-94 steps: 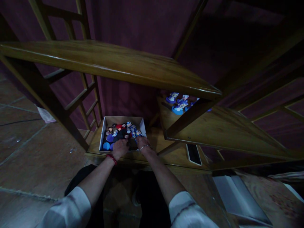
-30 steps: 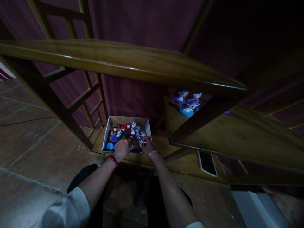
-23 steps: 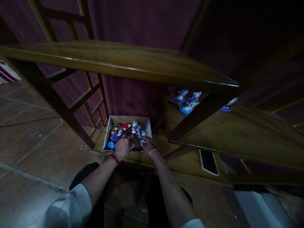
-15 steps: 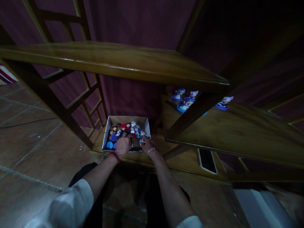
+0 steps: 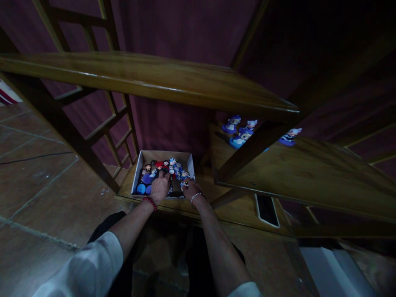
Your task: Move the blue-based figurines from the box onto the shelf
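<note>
One head-worn camera looks forward and steeply down from above, far enough back to take in the box (image 5: 163, 155), the shelf (image 5: 145, 74) and the floor (image 5: 37, 181)

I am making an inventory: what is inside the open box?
Small figurines and round blue and purple pieces. Whatever lies under the left hand and right hand cannot be seen.

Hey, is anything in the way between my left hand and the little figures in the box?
Nothing visible: your left hand reaches over the near edge of the open box, fingers already among the figures.
</note>
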A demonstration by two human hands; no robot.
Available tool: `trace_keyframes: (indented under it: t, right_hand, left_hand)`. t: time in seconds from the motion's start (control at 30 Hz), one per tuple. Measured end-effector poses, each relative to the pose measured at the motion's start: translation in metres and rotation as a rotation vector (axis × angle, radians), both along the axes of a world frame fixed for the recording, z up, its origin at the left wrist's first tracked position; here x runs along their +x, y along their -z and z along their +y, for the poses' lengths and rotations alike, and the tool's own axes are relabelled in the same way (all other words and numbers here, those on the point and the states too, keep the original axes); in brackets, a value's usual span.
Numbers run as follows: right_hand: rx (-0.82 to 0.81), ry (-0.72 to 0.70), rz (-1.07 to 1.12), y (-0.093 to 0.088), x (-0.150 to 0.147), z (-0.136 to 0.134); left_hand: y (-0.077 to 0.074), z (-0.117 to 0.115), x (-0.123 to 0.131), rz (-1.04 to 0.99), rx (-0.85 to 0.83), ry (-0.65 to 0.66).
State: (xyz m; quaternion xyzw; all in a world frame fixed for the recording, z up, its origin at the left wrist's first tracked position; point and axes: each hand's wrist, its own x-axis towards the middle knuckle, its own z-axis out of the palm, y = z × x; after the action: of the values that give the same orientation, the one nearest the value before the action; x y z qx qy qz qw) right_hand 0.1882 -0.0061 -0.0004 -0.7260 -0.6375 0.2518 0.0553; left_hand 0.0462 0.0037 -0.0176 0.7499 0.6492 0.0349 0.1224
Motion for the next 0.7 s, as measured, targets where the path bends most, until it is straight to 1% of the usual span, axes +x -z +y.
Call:
trace_keyframes:
  t: [0.13, 0.3, 0.4, 0.53, 0.7]
  right_hand:
    - [-0.013, 0.019, 0.014, 0.000, 0.000, 0.000]
    - [0.011, 0.023, 0.020, 0.005, 0.001, 0.002]
    - [0.009, 0.021, 0.013, 0.009, 0.003, 0.002]
    - [0.011, 0.031, 0.007, 0.009, 0.002, 0.002]
    - [-0.009, 0.043, 0.014, 0.004, 0.000, 0.002]
  left_hand:
    - [-0.002, -0.001, 0.002, -0.008, 0.010, 0.027]
    - [-0.006, 0.000, 0.003, 0.004, -0.014, 0.046]
    - [-0.006, 0.002, 0.003, 0.030, -0.005, 0.046]
    - [-0.005, 0.002, 0.003, 0.054, -0.019, 0.083]
    - [-0.005, 0.003, 0.003, 0.048, -0.009, 0.035]
